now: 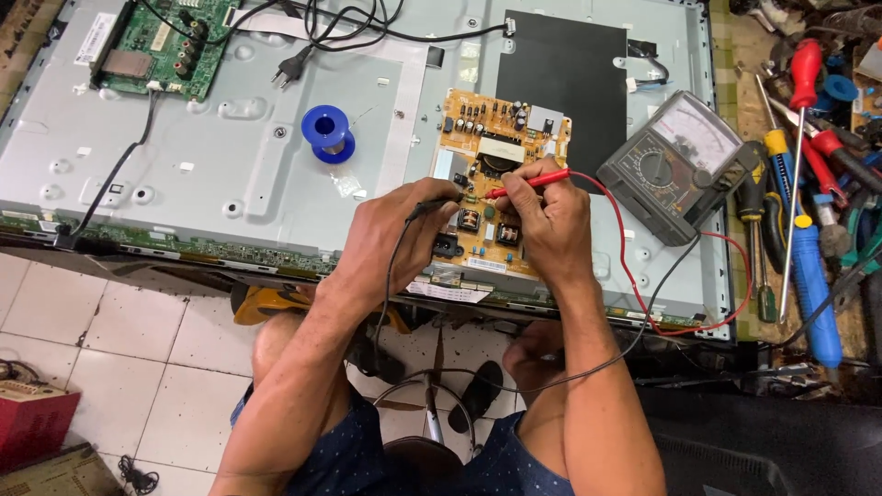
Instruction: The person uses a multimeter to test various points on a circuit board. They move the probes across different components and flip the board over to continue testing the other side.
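1. The left hand (397, 230) is closing its fingers around a black test probe (439, 203), pinching it so the tip is pointing at the middle of the tan circuit board (496, 138).
2. The right hand (544, 220) is gripping a red test probe (528, 184) between curled fingers, and its tip is meeting the black one over the middle of the same board.
3. The tan circuit board is lying on the grey metal back panel (230, 174) of an opened flat screen, and both hands are covering the board's near half.
4. An analogue multimeter (675, 161) is resting just right of the board, with red and black leads running from it toward the probes.
5. A blue spool (328, 131) is sitting left of the board.
6. A green circuit board (170, 41) is lying far left of the tan board, at the panel's far corner.
7. Screwdrivers (799, 184) with red, yellow and blue handles are lying well right of the board, beyond the multimeter.
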